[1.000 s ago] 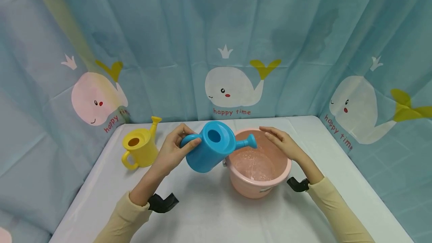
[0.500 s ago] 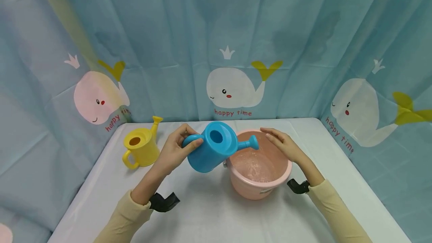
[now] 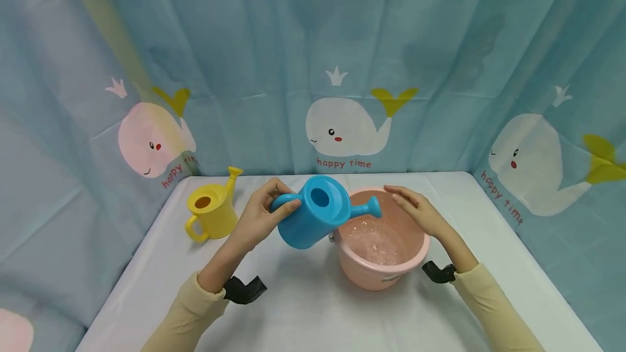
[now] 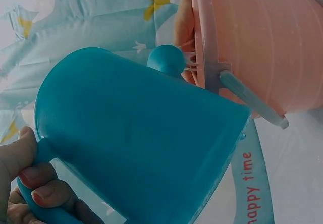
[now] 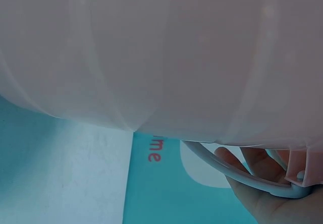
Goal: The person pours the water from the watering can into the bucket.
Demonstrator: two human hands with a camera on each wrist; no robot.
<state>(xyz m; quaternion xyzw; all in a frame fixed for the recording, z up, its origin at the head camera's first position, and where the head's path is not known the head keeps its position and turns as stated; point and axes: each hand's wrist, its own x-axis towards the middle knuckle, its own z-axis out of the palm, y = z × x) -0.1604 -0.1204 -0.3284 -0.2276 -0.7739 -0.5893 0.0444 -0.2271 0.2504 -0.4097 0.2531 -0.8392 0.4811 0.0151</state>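
A blue watering can (image 3: 304, 227) is held by its handle in my left hand (image 3: 256, 215), thumb on top and fingers curled round the handle. It tilts to the right, and its spout head (image 4: 166, 60) is over the near left part of the pink bucket (image 3: 367, 278). Thin streams of water run from the spout head in the left wrist view. Rippling water (image 3: 379, 246) lies in the bucket. My right hand (image 3: 424, 215) rests on the bucket's far right rim with its fingers fairly straight. Part of that hand shows behind the bucket's grey handle (image 5: 242, 176) in the right wrist view.
A yellow watering can (image 3: 219, 219) stands upright at the back left of the white table (image 3: 303, 308). Blue curtains (image 3: 259, 69) printed with whales surround the table at the back and sides. Black straps (image 3: 244, 289) sit around both wrists.
The whole head view has shifted slightly rightward. The blue watering can keeps about the same tilt, and the water in the bucket ripples more. Both hands hold their places.
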